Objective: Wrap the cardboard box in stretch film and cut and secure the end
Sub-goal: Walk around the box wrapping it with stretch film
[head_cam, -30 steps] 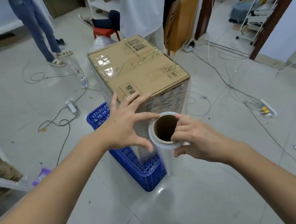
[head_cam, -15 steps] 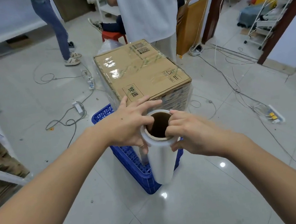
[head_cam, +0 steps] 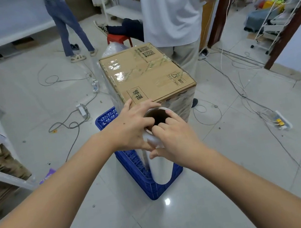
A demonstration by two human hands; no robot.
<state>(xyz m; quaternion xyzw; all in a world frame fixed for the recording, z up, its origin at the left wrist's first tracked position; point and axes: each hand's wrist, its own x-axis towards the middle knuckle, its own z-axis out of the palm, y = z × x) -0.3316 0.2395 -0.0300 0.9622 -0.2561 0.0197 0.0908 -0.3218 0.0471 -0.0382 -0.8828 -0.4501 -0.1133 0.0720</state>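
Cardboard box [head_cam: 145, 75], already sheathed in glossy stretch film on its sides, stands upright on a blue plastic crate [head_cam: 134, 167] on the tiled floor [head_cam: 222, 161], in the middle of the head view. Just in front of it, a roll of stretch film [head_cam: 158, 163] is held upright, its brown cardboard core open at the top and its lower part hanging before the crate. The left hand [head_cam: 130, 128] grips the roll's top from the left, fingers curled over the rim toward the core. The right hand [head_cam: 175, 137] clasps the same end from the right, fingertips hooked at the rim and thumb against the roll's side. Behind the box stands a person in a white shirt [head_cam: 172, 8]; cables [head_cam: 240, 89] trail across the floor.
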